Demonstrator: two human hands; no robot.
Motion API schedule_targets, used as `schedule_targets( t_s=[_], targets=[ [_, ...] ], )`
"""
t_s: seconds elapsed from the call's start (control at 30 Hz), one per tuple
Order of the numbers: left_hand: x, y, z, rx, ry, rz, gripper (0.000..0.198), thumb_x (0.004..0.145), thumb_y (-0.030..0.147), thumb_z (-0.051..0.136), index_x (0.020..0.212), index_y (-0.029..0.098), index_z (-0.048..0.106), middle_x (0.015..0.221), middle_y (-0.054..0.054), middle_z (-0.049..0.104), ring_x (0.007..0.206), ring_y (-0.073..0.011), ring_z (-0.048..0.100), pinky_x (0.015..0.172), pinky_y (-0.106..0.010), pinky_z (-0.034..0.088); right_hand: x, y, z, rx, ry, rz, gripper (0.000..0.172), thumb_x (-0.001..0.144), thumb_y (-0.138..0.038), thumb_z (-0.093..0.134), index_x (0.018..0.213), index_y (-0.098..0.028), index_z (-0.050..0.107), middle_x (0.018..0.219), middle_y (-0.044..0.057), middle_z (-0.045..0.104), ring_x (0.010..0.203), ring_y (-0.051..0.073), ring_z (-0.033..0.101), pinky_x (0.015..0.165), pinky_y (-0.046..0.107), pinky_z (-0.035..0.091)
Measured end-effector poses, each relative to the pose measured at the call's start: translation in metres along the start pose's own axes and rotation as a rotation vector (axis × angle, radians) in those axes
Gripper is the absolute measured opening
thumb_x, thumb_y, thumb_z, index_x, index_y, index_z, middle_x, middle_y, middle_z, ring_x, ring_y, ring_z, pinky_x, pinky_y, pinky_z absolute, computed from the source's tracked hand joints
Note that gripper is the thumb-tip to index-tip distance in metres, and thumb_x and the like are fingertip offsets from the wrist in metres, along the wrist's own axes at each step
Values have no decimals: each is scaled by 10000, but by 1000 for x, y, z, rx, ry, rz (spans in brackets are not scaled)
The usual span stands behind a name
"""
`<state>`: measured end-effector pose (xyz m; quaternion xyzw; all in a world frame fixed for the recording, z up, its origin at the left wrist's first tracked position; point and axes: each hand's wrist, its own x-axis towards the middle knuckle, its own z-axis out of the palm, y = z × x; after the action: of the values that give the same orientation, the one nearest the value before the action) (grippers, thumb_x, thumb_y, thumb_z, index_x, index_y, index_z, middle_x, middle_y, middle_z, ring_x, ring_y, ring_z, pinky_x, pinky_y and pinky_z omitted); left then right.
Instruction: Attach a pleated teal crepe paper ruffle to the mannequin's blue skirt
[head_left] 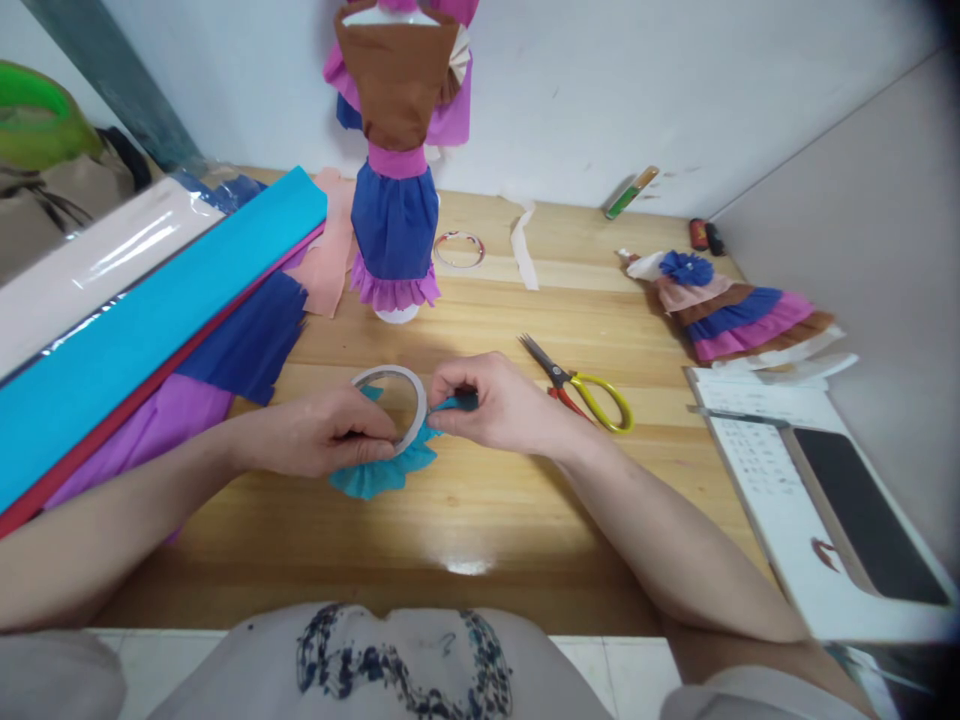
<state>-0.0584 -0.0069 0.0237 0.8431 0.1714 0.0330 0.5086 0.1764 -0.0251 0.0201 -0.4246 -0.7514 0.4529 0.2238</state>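
My left hand [319, 435] is closed on a ring of clear tape [397, 395] and on a ruffled piece of teal crepe paper [379, 472] lying on the wooden table [465, 520]. My right hand [499, 400] pinches the teal paper's other end right beside the tape ring. The two hands nearly touch at the middle of the table.
Scissors with yellow handles [585, 385] lie just right of my right hand. Rolls and sheets of crepe paper [150, 320] cover the left side. A bottle dressed in layered crepe paper [397, 180] stands behind. A second paper dress [739, 305], papers and a phone [862, 510] lie right.
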Motion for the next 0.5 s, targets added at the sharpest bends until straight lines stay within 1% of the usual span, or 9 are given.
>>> schedule_targets(
  t_s=[0.13,0.2,0.27,0.33,0.37,0.4,0.43,0.47,0.5],
  targets=[
    [0,2,2,-95,-31,-3,378,1023,319,478,685,155,520,616,10,521,576,-99,467,556,-216,381,2,0,0,-8,5,-10,206,741,-185,712,638,-183,534,603,-59,523,579,87,449,567,235,336],
    [0,2,2,-182,-35,-19,412,1033,403,477,725,145,567,648,-13,573,593,-108,507,561,-209,419,2,-1,-4,-26,49,-50,189,741,-224,736,677,-189,561,659,-36,588,626,111,512,610,253,382],
    [0,3,0,-301,-28,-24,459,1026,502,472,784,137,611,675,-30,608,602,-119,541,561,-212,455,0,-5,-9,-42,159,-151,149,752,-272,747,765,-199,617,826,23,691,775,171,615,734,307,459],
    [-1,3,-3,-413,-9,-3,496,1006,565,481,808,136,631,670,-36,618,590,-126,552,552,-219,474,-6,-9,-17,-66,356,-253,152,776,-331,740,824,-218,650,987,80,726,951,241,646,862,385,482],
    [-2,3,-5,-453,5,9,505,996,580,492,798,137,631,665,-40,620,584,-129,555,552,-223,481,-9,-12,-21,-72,463,-275,154,793,-360,729,812,-228,651,992,92,727,974,259,644,879,407,483],
    [-3,3,-7,-475,21,21,511,988,586,502,775,138,627,662,-45,624,584,-133,560,561,-231,490,-13,-14,-25,-65,543,-264,175,813,-390,715,773,-235,644,935,94,724,938,261,643,851,410,489],
    [-4,3,-8,-477,41,29,519,982,591,511,748,140,619,662,-52,629,596,-140,571,582,-241,502,-16,-17,-28,-33,570,-223,233,831,-424,700,716,-236,625,824,83,703,840,244,636,784,394,493],
    [-4,4,-9,-463,63,36,528,979,595,513,727,141,612,669,-62,638,623,-152,589,616,-255,516,-19,-18,-30,25,525,-153,303,851,-462,678,667,-232,607,717,64,664,733,217,612,706,369,484],
    [-5,4,-10,-439,81,42,537,980,601,506,722,142,614,690,-74,653,665,-167,612,658,-271,528,-20,-20,-30,96,410,-79,360,863,-502,658,642,-223,606,651,49,635,655,190,582,644,344,468]
  ],
)
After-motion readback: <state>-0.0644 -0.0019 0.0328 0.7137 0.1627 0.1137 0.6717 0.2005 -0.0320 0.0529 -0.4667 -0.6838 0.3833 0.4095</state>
